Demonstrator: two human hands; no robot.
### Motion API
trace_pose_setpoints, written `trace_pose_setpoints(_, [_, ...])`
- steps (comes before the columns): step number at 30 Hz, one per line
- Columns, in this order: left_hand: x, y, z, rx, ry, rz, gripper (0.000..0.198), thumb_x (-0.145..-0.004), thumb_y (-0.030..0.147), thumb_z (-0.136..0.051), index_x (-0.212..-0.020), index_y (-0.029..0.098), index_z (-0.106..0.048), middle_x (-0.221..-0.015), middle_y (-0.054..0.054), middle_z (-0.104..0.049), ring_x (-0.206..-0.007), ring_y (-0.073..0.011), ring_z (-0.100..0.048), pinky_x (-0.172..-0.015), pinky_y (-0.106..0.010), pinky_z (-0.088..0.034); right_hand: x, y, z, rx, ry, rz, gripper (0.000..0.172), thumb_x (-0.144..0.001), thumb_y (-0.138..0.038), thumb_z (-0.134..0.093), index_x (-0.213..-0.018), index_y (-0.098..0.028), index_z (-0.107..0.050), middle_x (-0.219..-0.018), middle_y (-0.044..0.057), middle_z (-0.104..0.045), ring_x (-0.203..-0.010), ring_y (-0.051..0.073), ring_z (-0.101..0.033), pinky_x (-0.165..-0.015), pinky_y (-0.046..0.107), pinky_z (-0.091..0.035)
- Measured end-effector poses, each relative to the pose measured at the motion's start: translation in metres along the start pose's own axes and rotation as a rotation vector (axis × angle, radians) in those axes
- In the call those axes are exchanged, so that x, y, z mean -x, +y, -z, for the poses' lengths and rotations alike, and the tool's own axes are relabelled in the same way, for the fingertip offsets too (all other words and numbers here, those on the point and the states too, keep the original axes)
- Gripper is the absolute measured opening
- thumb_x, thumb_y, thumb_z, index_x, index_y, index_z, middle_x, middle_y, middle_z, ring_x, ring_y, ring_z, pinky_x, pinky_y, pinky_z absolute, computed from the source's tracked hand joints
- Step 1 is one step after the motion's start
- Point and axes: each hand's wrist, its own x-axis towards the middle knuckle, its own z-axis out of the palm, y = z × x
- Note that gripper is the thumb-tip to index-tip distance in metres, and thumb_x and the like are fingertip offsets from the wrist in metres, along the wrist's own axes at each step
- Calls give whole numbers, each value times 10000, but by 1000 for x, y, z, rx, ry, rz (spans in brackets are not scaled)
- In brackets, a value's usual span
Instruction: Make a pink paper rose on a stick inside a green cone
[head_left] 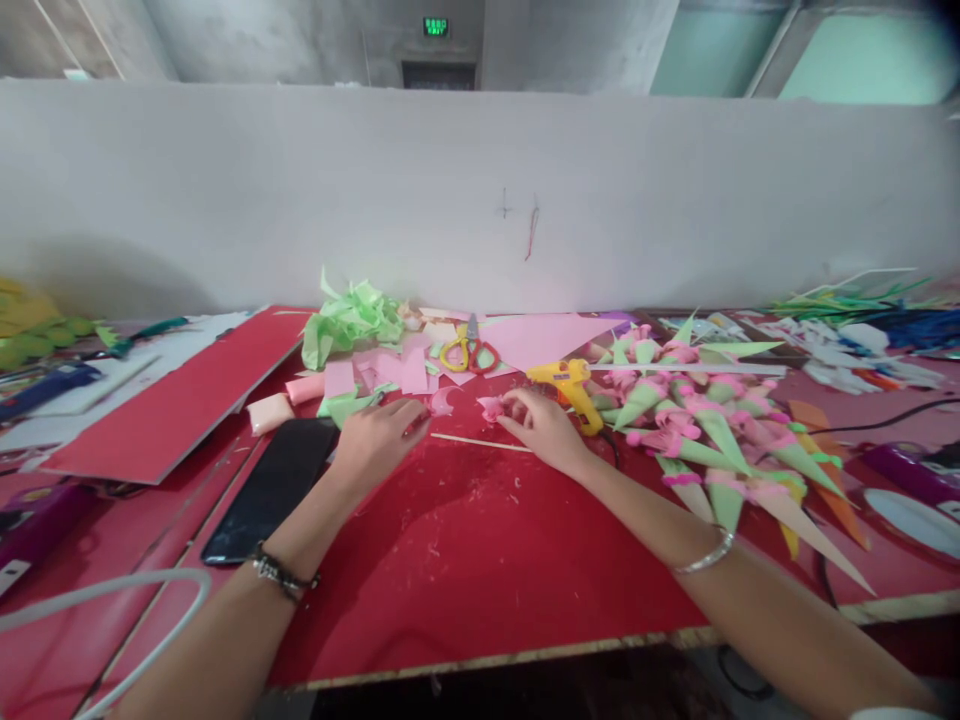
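My left hand is closed on a small pink paper piece, which sticks out past its fingertips. Opposite it, my right hand pinches a pink paper flower that looks crumpled or curled. A small gap separates the two pink pieces. On the red table just below them lies a thin wooden stick. Beside my right hand rests a yellow glue gun. Scissors with yellow and red handles lie behind the hands, over pink paper scraps.
Pink-and-green paper cones are heaped on the right. Crumpled green paper sits at the back left. A black phone lies beside my left forearm, near a red board. A grey partition stands behind the table.
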Motion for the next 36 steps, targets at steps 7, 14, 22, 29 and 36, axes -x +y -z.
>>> trace_pose_setpoints(7, [0,4,1,25,-42,48,177,-796,287,-439,-771,191,-586,-681,-2,-641,-561,-114,-544,-493,-207,-295,-3,3,-3,-67,-1,-31,54,-732,-216,-513,-741,-173,-544,-651,-4,-603,-513,94,-501,-530,209,-385])
trace_pose_setpoints(14, [0,5,1,46,-58,66,178,-795,298,-439,-758,189,-575,-697,-2,-639,-574,-117,-552,-482,-201,-294,-4,5,0,-21,4,7,62,-727,-152,-491,-706,-165,-548,-611,-6,-566,-529,99,-500,-542,209,-400])
trace_pose_setpoints(22, [1,3,0,83,-88,75,178,-797,292,-432,-801,190,-578,-726,-7,-646,-577,-113,-549,-489,-198,-302,-1,4,14,438,-148,448,180,-794,-75,-367,-775,-163,-523,-787,66,-547,-735,155,-506,-636,253,-381])
trace_pose_setpoints(29, [0,1,0,91,-142,72,171,-793,291,-433,-790,191,-571,-743,-8,-648,-623,-132,-564,-496,-206,-303,5,-6,13,157,-67,260,61,-742,-193,-468,-798,-181,-446,-711,4,-511,-630,118,-484,-581,226,-377])
trace_pose_setpoints(36, [0,3,-4,85,-172,53,170,-793,298,-427,-787,203,-568,-751,-4,-653,-618,-131,-570,-489,-206,-295,-2,-1,0,-107,-38,78,185,-788,-242,-433,-934,-154,-506,-862,60,-587,-729,129,-545,-642,246,-421])
